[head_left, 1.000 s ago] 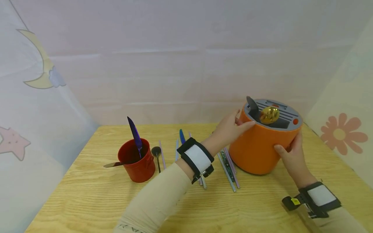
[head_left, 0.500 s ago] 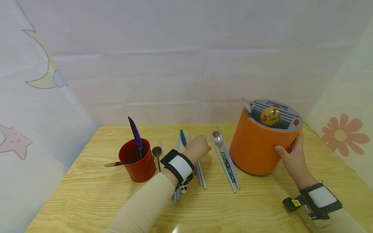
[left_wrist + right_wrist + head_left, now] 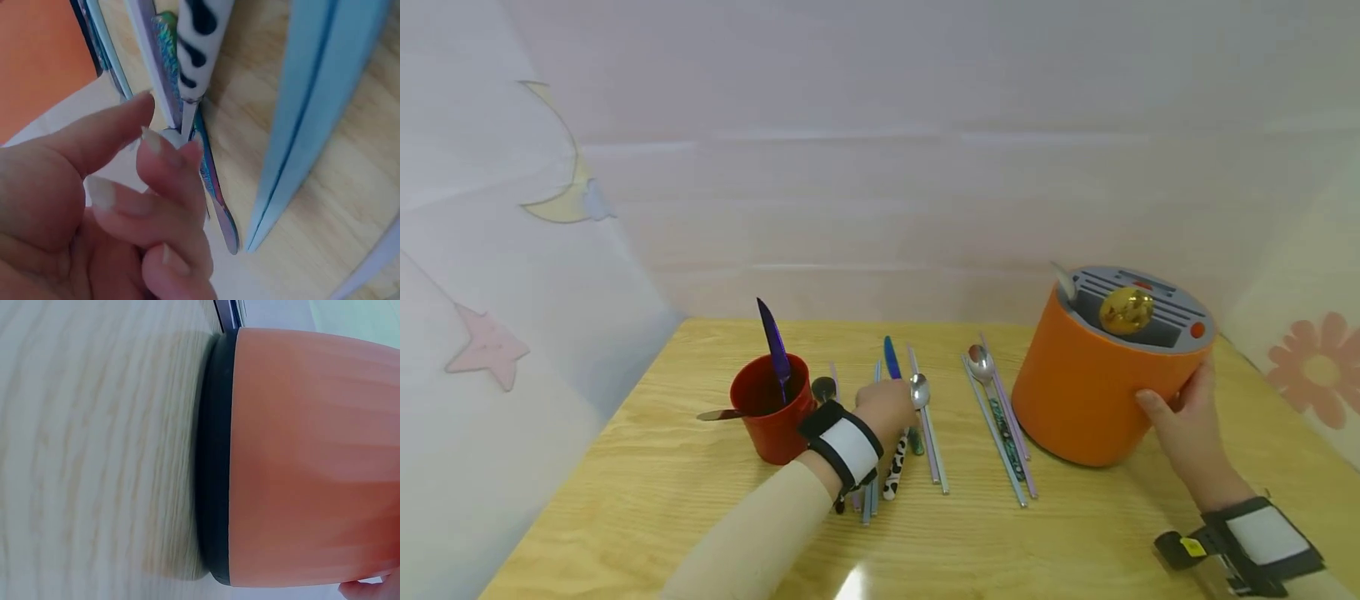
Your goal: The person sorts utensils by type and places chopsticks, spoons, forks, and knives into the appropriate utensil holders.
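Observation:
My left hand point(image 3: 886, 408) is low over a cluster of cutlery mid-table. Its fingers and thumb are loosely bent, with a gap between thumb and index. In the left wrist view, the fingertips are right by the neck of a utensil with a cow-spotted handle point(image 3: 199, 47); its head is hidden. A blue-bladed table knife point(image 3: 891, 357) and a silver spoon point(image 3: 919, 390) lie beside this hand. My right hand point(image 3: 1187, 425) grips the right side of an orange cutlery holder point(image 3: 1082, 400), thumb in front. A gold spoon point(image 3: 1126, 311) and another utensil stick out of its grey slotted top.
Left of the cluster stands a red cup point(image 3: 775, 437) with a purple knife point(image 3: 772, 342) and another utensil in it. A dark spoon point(image 3: 823, 387) lies beside the cup. Chopsticks point(image 3: 985, 417) flank a spoon with a patterned handle point(image 3: 981, 364) near the holder.
My left hand has let go of the holder's rim and moved left and down to the cutlery cluster. My right hand keeps its grip on the holder. The head view has shifted slightly.

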A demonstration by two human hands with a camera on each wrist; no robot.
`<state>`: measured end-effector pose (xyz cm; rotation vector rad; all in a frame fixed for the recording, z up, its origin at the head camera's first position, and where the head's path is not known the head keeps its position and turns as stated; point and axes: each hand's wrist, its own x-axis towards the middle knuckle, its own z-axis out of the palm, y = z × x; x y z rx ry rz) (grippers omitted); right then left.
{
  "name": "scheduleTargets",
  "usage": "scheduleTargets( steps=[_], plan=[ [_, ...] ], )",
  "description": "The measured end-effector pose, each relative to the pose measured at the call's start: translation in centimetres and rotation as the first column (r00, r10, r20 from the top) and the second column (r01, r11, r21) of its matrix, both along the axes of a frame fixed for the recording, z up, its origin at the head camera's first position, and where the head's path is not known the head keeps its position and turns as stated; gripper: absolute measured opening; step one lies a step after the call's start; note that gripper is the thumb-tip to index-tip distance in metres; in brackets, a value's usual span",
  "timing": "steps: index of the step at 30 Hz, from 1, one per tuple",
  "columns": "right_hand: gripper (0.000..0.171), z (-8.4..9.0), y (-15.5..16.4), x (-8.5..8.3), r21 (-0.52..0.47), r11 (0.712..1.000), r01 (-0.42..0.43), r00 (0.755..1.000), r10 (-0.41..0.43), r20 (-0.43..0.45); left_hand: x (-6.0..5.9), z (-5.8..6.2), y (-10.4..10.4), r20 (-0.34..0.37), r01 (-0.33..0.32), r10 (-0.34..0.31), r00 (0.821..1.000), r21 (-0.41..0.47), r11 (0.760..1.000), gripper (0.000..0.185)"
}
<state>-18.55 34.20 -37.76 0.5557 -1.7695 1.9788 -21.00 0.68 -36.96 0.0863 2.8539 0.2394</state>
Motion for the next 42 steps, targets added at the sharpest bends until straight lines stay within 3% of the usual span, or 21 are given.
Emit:
scheduleTargets(
  steps=[5,12,16,19,27,36,38,40,42],
  plan=[
    [0.089,-0.1,0.6,0.4,0.013,1.0,0.01,1.0,-0.01,0.014,0.6,-0.4,0.4,0.026,0.037,-0.037,0.999,-0.027,0.999,0.039],
    [0.087,0.1,0.2,0.3,0.048,0.999,0.016,1.0,-0.017,0.026,0.8,-1.1,-0.2,0.122,-0.007,-0.005,0.993,0.097,0.995,0.032],
    [0.088,0.2,0.1,0.1,0.041,0.999,-0.007,1.0,0.007,-0.002,0.6,-1.6,-0.6,0.181,-0.049,0.003,0.984,0.248,0.968,0.033],
    [0.088,0.2,0.0,0.1,0.031,0.999,-0.024,1.0,0.025,-0.017,0.5,-1.9,-0.8,0.228,-0.078,0.005,0.974,0.312,0.947,0.036],
    [0.089,0.2,0.1,0.0,0.025,1.0,-0.019,1.0,0.02,-0.019,0.6,-1.7,-1.2,0.27,-0.129,0.018,0.963,0.4,0.907,0.043],
    [0.088,0.1,0.1,0.0,0.018,0.999,-0.034,0.999,0.035,-0.022,1.1,-1.2,-1.1,0.341,-0.178,0.025,0.94,0.425,0.888,0.04],
    [0.087,0.1,0.0,0.1,0.021,0.999,-0.035,0.999,0.035,-0.016,1.1,-1.3,-1.1,0.35,-0.203,0.04,0.936,0.444,0.873,0.039],
    [0.088,0.1,0.1,0.1,0.02,0.999,-0.033,0.999,0.033,-0.015,1.0,-1.5,-1.0,0.361,-0.241,0.059,0.931,0.484,0.841,0.038],
    [0.088,0.1,0.1,0.0,0.017,0.999,-0.034,0.999,0.034,-0.013,0.9,-1.6,-1.0,0.353,-0.264,0.056,0.934,0.575,0.774,0.036]
  ],
)
